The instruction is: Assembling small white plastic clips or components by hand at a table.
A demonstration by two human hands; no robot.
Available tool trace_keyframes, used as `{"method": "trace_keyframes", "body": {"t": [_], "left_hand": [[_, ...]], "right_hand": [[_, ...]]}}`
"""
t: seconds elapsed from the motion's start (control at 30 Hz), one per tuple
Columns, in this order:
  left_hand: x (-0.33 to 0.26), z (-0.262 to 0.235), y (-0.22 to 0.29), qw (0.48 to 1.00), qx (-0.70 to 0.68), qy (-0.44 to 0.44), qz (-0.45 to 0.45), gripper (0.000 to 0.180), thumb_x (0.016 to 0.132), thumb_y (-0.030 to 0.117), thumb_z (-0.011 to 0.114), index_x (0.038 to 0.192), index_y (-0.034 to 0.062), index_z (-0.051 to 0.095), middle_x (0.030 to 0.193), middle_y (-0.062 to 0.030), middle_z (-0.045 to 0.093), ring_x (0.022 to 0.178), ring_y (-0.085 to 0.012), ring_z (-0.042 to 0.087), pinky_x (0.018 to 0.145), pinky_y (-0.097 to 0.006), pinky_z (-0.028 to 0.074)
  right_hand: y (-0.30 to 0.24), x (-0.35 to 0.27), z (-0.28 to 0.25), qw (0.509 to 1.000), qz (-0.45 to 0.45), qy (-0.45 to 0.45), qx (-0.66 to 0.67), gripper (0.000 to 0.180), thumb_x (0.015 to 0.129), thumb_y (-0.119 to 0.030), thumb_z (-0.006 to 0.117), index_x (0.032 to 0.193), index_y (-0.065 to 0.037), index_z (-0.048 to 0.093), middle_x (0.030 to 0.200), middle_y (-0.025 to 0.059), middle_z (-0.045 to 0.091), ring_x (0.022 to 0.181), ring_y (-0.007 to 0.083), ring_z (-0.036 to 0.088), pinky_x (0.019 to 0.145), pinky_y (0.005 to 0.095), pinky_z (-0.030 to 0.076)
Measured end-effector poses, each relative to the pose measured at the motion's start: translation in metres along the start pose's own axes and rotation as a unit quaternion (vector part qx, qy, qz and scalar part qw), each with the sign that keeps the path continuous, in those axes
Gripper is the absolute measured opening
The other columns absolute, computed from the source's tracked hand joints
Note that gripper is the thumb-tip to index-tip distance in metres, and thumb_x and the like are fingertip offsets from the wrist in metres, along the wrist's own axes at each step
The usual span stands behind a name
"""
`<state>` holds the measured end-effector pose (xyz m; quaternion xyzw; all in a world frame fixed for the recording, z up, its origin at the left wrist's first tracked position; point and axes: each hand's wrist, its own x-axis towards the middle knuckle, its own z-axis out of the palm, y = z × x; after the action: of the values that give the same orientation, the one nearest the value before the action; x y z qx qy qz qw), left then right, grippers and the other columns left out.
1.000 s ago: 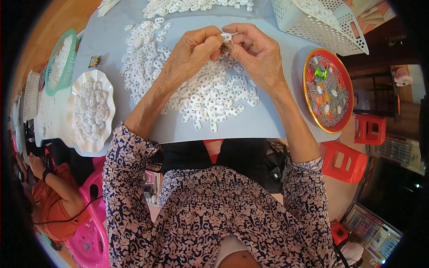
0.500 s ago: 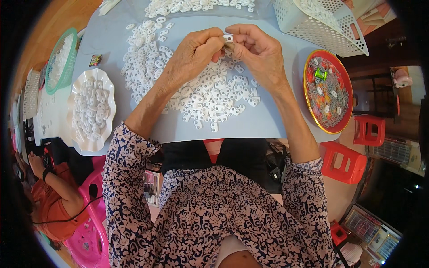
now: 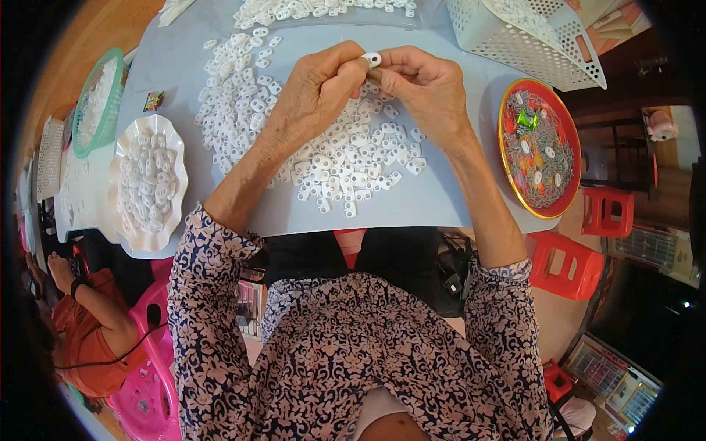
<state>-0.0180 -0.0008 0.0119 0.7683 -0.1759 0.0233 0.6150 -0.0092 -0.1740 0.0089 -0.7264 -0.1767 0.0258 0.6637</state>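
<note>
My left hand (image 3: pixel 323 82) is closed in a pinch on a small white plastic piece (image 3: pixel 373 59), an oval with a dark hole, raised over the table. Close against it, my right hand (image 3: pixel 429 84) is closed too, thumb and forefinger pressed together just below the piece; whatever lies between those fingertips is too small and hidden to name. Beneath both hands spreads a loose heap of similar white plastic pieces (image 3: pixel 342 165). To the right stands a red bowl with a gold rim (image 3: pixel 504 157), holding many thin grey bits, a few white pieces and a green wrapper.
On the left, a white scalloped dish (image 3: pixel 181 147) carries more white pieces, beside a green basket (image 3: pixel 116 110). A white perforated basket (image 3: pixel 471 37) stands far right. Red stools (image 3: pixel 565 266) flank the table (image 3: pixel 426 209). A person in orange (image 3: pixel 103 312) sits at lower left.
The white piece has turned and risen slightly between my fingers, showing more of its length. Both hands stay together in nearly the same place.
</note>
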Motion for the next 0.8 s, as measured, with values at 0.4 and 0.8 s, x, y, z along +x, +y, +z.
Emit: {"method": "trace_keyframes", "body": {"t": [0.4,0.8], "left_hand": [[0.0001,-0.0009,-0.0009,1.000,0.002,0.010,0.006,0.024,0.091,0.017,0.045,0.078,0.0008,0.056,0.059,-0.0004,0.048,0.057,-0.0064,0.043,0.051,-0.024,0.035],[0.0003,-0.0018,-0.0030,1.000,-0.007,0.000,-0.005,0.025,0.091,0.020,0.044,0.079,0.0014,0.057,0.061,-0.0005,0.051,0.058,-0.0062,0.044,0.051,-0.023,0.034]], "right_hand": [[-0.0043,0.0000,-0.0001,0.999,0.037,-0.018,-0.013,0.012,0.086,-0.007,0.064,0.093,0.002,0.066,0.076,0.0032,0.065,0.064,0.0060,0.056,0.059,0.0192,0.047],[-0.0008,-0.0001,-0.0038,0.998,0.031,-0.055,-0.007,0.012,0.088,-0.008,0.062,0.094,0.002,0.064,0.077,0.0022,0.063,0.066,0.0062,0.055,0.062,0.0193,0.047]]}}
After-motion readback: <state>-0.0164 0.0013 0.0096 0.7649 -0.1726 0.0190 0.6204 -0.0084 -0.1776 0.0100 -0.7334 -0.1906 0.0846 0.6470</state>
